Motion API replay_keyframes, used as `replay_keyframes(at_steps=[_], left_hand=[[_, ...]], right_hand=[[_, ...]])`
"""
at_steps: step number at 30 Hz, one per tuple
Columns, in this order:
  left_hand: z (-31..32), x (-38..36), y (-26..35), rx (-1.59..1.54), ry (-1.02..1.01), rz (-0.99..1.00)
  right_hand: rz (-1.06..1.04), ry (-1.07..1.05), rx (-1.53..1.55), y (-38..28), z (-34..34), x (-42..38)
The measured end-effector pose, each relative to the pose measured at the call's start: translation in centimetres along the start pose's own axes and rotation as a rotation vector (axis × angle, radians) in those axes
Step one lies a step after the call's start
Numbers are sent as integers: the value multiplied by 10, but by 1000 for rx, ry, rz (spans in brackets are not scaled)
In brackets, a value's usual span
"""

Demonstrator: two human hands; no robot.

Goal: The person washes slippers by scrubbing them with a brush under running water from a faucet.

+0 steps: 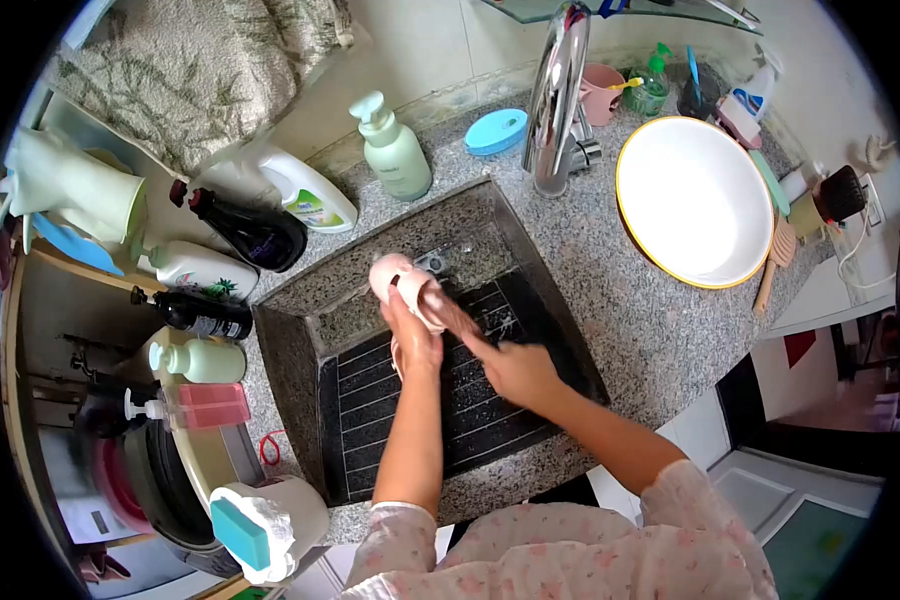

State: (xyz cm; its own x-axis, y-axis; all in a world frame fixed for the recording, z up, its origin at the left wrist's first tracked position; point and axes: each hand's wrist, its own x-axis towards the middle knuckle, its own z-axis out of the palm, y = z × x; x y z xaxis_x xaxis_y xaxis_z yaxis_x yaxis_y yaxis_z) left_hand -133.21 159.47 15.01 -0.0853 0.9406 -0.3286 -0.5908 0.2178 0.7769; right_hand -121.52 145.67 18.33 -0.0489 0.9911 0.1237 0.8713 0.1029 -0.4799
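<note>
Over the sink (288,385), our left fingers (394,303) grip the cup (387,270), apparently angled for our right fingers (458,321), their spread too blurred to tell.

Let the square grey stone sink (292,390) be a clock, with six nearest the person. A black ridged mat (365,405) lies in it. A rounded pink cup (390,272) is in the left hand (414,338), over the mat. The shiny metal tap (558,100) stands at one o'clock, the round white yellow-rimmed bowl (695,200) at two. A pale green plastic pump bottle (397,160) stands at twelve. The oval blue soap box (496,132) sits between that bottle and the tap.
</note>
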Motion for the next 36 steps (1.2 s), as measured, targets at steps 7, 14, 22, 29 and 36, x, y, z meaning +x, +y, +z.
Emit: replay_keyframes(at_steps=[7, 14, 22, 29, 36], left_hand=[[7, 6, 20, 87, 22, 9], [-5, 15, 8, 15, -38, -82], [-3, 12, -9, -99, -73, -121], [-9, 4, 24, -135, -27, -192], [-10, 6, 18, -103, -140, -142]], right_hand=[[-1, -109, 12, -1, -7, -17], [-54, 30, 12, 2, -4, 2], [-76, 166, -3, 6, 11, 32], [-55, 41, 62, 3, -33, -12], [-64, 32, -2, -2, -11, -8]])
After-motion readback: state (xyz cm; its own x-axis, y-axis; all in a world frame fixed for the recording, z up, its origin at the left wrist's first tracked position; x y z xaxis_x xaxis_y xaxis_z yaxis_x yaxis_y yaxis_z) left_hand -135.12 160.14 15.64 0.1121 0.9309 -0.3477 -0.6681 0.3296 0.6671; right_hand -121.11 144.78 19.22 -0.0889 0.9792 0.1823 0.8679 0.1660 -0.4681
